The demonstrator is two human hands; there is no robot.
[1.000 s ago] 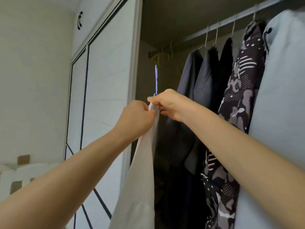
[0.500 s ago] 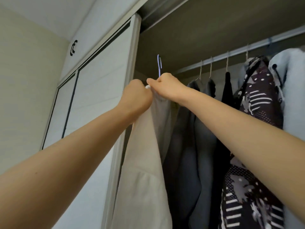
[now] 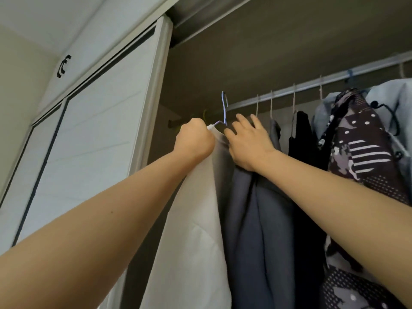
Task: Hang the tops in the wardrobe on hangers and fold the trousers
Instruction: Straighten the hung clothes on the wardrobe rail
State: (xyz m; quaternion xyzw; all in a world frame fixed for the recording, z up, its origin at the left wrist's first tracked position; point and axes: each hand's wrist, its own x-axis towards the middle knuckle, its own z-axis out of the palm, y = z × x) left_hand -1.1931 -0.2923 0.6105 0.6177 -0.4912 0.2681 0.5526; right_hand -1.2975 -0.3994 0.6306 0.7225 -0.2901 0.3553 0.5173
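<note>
Below the wardrobe rail [image 3: 289, 91], in the head view, the left hand [image 3: 194, 139] is curled into a fist round the shoulder of a white top [image 3: 200, 219] and the arm of its blue hanger [image 3: 224, 108]. The top hangs straight down from that grip, under the rail's left end. The hanger's hook stands upright and rises across the rail's line; whether it sits on the rail cannot be told. Just right of the hook, the right hand [image 3: 247, 141] is spread, fingers straight, palm against a grey garment [image 3: 256, 208] hung from the rail. Further right along the rail hang a black garment [image 3: 301, 134], a dark patterned one [image 3: 361, 148] and a pale blue one [image 3: 388, 92]. Left of the rail stands a white sliding door [image 3: 100, 134].
</note>
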